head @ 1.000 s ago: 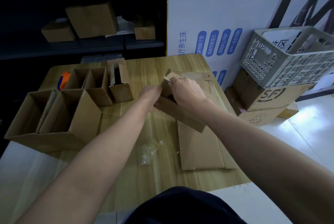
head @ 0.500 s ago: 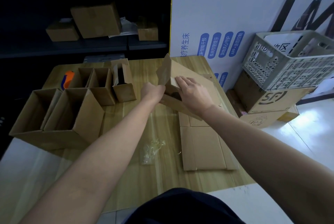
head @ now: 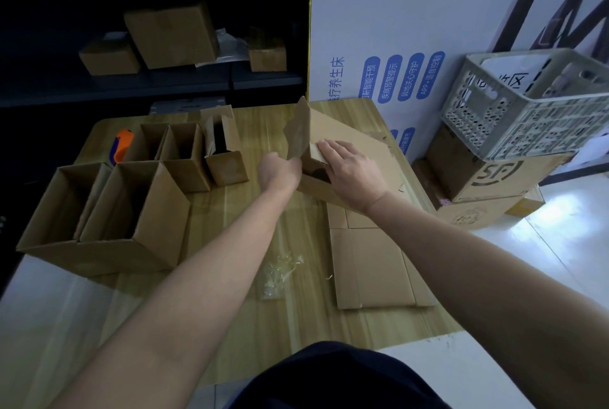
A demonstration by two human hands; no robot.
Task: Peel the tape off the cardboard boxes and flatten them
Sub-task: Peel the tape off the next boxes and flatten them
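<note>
A half-collapsed cardboard box [head: 349,141] lies at the middle right of the wooden table [head: 257,125], one flap standing upright. My left hand [head: 278,171] grips the box at the base of that upright flap. My right hand [head: 351,171] lies flat on the box's top panel, fingers straight, pressing it down. Under and in front of the box lies a stack of flattened cardboard [head: 372,263]. A crumpled wad of clear peeled tape [head: 275,275] sits on the table near the flat stack.
Several open cardboard boxes [head: 108,210] stand on the table's left half, with an orange and blue cutter [head: 120,145] behind them. A grey plastic crate [head: 527,105] sits on stacked boxes [head: 487,178] on the floor at right. Dark shelves with boxes stand behind.
My right hand went from gripping the box's top edge to lying flat on its panel. The box opened out, a flap rose upright, and the panel now leans lower.
</note>
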